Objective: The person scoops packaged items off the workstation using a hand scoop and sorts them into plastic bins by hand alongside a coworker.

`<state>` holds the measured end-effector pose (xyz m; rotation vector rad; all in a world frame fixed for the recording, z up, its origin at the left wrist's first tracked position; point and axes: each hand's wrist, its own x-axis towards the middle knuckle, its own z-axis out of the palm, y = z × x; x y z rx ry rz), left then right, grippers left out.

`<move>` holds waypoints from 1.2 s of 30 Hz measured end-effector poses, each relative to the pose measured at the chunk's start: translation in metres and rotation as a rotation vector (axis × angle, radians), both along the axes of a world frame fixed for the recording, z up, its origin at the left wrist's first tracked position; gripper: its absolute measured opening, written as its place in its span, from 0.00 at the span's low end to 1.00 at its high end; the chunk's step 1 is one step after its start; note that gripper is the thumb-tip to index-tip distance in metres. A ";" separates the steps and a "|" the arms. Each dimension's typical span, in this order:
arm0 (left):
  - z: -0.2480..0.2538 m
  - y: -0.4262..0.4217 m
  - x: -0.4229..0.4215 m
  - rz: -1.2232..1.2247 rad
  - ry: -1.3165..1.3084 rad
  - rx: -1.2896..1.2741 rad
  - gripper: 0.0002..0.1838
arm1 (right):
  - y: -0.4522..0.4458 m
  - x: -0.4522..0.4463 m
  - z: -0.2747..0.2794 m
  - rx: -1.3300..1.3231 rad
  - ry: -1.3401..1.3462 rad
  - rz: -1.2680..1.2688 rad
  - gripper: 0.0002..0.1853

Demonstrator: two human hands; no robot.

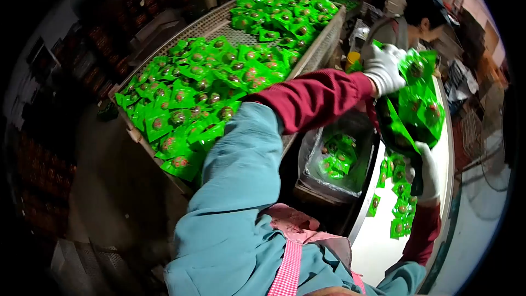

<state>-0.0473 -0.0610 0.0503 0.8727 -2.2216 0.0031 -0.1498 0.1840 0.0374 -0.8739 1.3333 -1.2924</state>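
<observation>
My left hand (385, 70), in a white glove, is closed on a bunch of green packets (419, 101) at the upper right. Below it, my right hand (429, 172), also gloved, presses against the lower end of the bunch and a dark item (395, 129) whose shape is unclear; its fingers are partly hidden. Round dark contents show through the packets. Under my hands, more green packets (402, 208) lie on a white surface (378, 233). A plastic-lined bin (356, 183) with several green packets (339, 156) stands left of that surface.
A large perforated tray (219, 27) on the left bears many green packets (203, 77). Another person (392, 32) in a dark cap is behind my left hand. A yellow item (353, 56) sits near that person. Stacked crates (142, 3) line the dark left background.
</observation>
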 end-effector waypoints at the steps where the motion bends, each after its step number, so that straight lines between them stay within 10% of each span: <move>1: 0.015 -0.007 0.029 0.069 -0.020 0.037 0.38 | -0.016 0.016 0.015 0.099 -0.037 0.016 0.19; 12: 0.040 -0.071 0.368 0.633 0.000 0.115 0.43 | -0.191 0.216 0.055 0.065 0.149 0.692 0.18; 22: 0.004 -0.038 0.638 0.848 0.089 0.060 0.18 | -0.305 0.399 0.049 -0.241 0.466 1.147 0.13; 28: -0.022 0.033 0.708 1.163 -0.015 0.295 0.22 | -0.329 0.412 0.028 -1.040 1.277 0.399 0.24; 36: -0.031 0.062 0.696 1.028 -0.248 0.252 0.23 | -0.325 0.319 0.006 -0.979 1.360 0.193 0.31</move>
